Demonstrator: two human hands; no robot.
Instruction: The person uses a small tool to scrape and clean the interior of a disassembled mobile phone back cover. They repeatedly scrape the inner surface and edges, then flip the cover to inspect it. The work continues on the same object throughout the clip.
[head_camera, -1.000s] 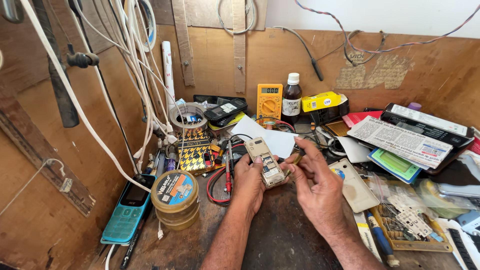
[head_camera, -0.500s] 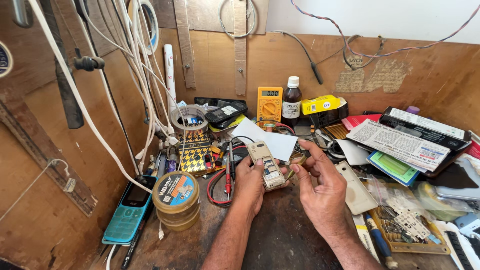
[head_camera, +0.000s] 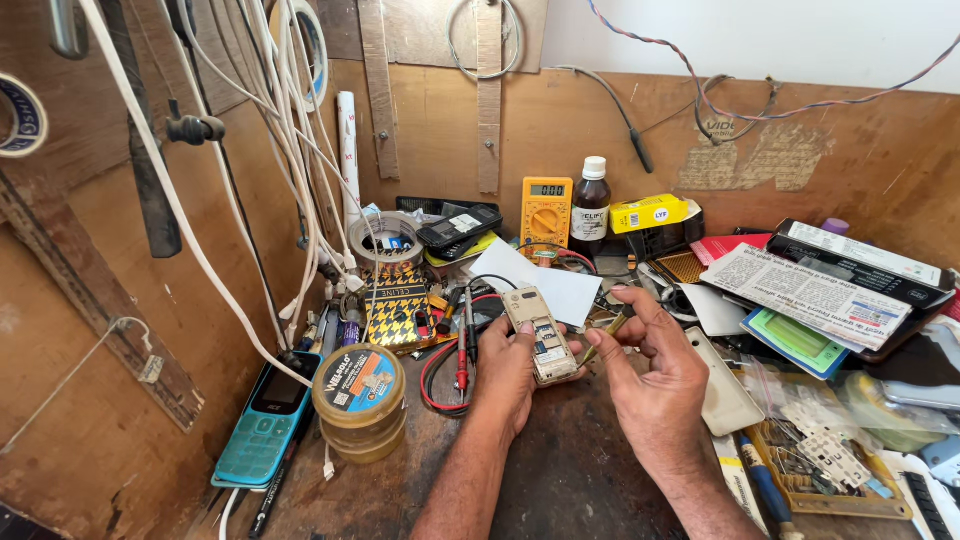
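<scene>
Two hands (head_camera: 510, 375) (head_camera: 655, 375), one opened phone (head_camera: 540, 335), one small tool (head_camera: 605, 335).

Opened phone (head_camera: 538, 335): beige plastic shell, dull, bare circuit parts showing inside. Workbench (head_camera: 560, 470): dark, worn wood, scuffed and stained. Back wall (head_camera: 640, 140): raw plywood, matt, rough in patches. Round tin (head_camera: 360, 400): shiny metal with glossy paper label. Turquoise phone (head_camera: 265, 425): smooth glossy plastic. Bottle (head_camera: 592, 212): dark glass, white plastic cap.

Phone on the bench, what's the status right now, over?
Left hand grips opened phone. Right hand pinches thin tool beside it. Red probe lies close left.
</scene>
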